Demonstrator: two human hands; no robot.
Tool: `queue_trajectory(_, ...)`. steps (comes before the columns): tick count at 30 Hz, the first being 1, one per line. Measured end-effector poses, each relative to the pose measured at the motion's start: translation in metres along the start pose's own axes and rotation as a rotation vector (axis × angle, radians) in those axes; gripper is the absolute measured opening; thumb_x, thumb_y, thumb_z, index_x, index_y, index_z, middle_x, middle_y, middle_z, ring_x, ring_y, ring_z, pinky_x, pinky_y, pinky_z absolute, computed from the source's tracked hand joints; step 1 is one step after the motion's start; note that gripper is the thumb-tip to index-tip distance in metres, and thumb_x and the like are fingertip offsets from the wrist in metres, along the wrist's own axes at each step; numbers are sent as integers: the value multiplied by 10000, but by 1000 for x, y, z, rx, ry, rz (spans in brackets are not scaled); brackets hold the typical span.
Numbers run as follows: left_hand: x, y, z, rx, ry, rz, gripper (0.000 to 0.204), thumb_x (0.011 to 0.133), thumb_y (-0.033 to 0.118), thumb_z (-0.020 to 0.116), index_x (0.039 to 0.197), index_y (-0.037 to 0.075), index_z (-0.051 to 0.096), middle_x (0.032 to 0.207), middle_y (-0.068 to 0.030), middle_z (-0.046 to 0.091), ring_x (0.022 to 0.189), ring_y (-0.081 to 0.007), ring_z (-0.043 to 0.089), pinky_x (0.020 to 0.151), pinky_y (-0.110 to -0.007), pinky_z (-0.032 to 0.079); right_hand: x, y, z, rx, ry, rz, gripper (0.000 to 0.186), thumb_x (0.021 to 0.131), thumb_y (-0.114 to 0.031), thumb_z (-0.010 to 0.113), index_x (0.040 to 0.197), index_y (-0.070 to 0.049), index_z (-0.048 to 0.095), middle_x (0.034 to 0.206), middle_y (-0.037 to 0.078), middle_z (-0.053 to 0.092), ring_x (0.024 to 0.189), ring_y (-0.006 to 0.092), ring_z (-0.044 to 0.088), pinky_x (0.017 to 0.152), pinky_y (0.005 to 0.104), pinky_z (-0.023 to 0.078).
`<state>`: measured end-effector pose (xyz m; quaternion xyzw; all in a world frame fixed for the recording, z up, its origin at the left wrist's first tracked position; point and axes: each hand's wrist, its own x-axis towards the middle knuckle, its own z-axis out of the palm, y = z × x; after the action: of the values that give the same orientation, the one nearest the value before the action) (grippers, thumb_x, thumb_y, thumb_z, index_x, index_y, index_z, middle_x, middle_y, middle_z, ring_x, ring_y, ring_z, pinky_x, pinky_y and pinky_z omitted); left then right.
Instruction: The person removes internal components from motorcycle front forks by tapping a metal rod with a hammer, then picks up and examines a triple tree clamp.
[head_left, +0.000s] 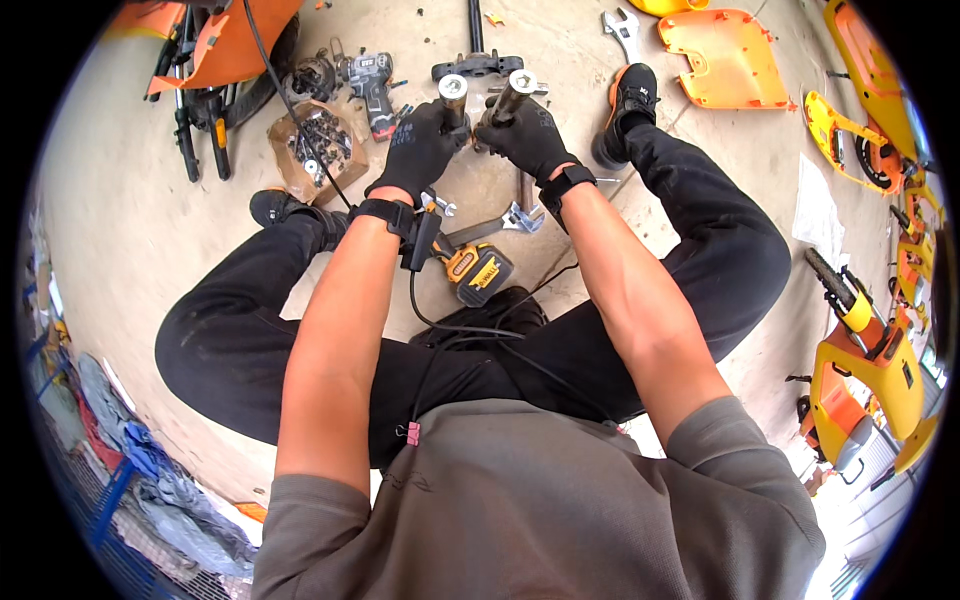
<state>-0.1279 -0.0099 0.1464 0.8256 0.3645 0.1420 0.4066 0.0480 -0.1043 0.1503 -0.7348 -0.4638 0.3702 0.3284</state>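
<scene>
Black-gloved left hand (420, 148) and right hand (528, 135) each grip a fork tube (453, 97), wrench (495, 226) below.

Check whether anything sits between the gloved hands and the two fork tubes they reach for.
Nothing visible does. The left hand already grips the left fork tube and the right hand grips the right fork tube. The wrench and yellow power tool lie nearer the person, below the wrists.
</scene>
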Motion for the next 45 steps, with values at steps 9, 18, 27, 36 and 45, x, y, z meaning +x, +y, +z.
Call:
queue_trajectory(9, -2, 13, 2, 36, -33, -74, 249, 800, 154, 758, 949, -20, 662, 912, -217, 679, 875, -364, 672, 779, -418, 527, 1, 20, 8, -28, 41, -1, 400, 749, -290, 799, 1016, -21, 675, 972, 199, 704, 953, 348, 659, 851, 434, 521)
queue_trajectory(18, -8, 11, 3, -13, 18, -24, 201, 807, 110, 745, 937, -12, 653, 890, -208, 695, 844, -334, 691, 741, -394, 538, -7, 19, 14, -56, 93, -61, 407, 763, -263, 790, 1075, -45, 648, 991, 192, 686, 1019, 357, 632, 893, 442, 504)
queue_trajectory(27, -10, -2, 5, -78, 38, 74, 253, 824, 96, 762, 1033, -5, 661, 917, -150, 704, 827, -239, 696, 749, -357, 562, -15, 14, 8, 51, 164, -128, 329, 767, -170, 758, 1037, -42, 620, 980, 198, 689, 948, 381, 651, 854, 444, 519)
queue_trajectory(36, -8, -11, 11, -109, 38, 64, 280, 865, 179, 715, 1078, 6, 662, 980, -219, 673, 890, -356, 682, 793, -401, 548, -10, 24, 10, -20, 104, -108, 326, 775, -183, 758, 1041, -54, 622, 991, 189, 695, 957, 385, 655, 844, 441, 527)
queue_trajectory(45, -15, -9, 14, -80, 91, 60, 321, 801, 159, 758, 1075, 33, 650, 1008, -192, 667, 923, -354, 672, 802, -414, 542, -13, 19, 16, 7, 152, -128, 347, 758, -208, 786, 1021, -57, 616, 963, 186, 685, 945, 386, 642, 838, 451, 516)
